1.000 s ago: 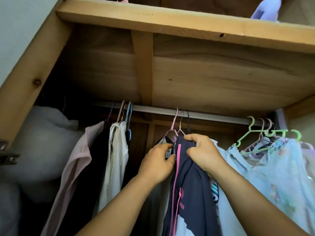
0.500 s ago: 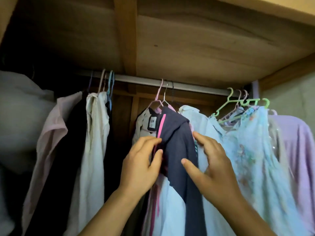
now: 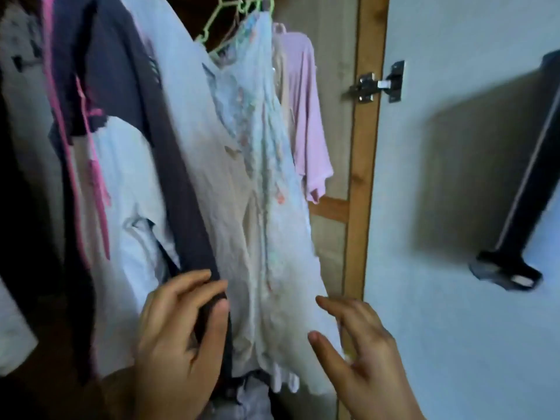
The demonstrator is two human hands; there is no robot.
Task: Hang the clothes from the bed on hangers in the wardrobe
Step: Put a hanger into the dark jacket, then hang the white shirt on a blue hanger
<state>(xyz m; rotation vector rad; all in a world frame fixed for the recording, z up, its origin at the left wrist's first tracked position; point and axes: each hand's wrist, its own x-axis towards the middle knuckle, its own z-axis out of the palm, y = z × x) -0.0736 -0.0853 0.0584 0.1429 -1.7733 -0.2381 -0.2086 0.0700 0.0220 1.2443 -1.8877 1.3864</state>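
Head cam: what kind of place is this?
Most likely a bedroom wardrobe at home: clothes such as a lilac top hang on green hangers inside a wooden frame, with a door hinge and a plain wall beside it.

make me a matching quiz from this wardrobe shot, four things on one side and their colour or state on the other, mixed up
Things:
1. navy garment
2. hanger
3. left hand
4. right hand

Colour or state:
A. light green
B. fingers spread, holding nothing
C. dark with pink trim
D. gripping a dark strip of cloth

Pairs: 1-C, 2-A, 3-D, 4-B
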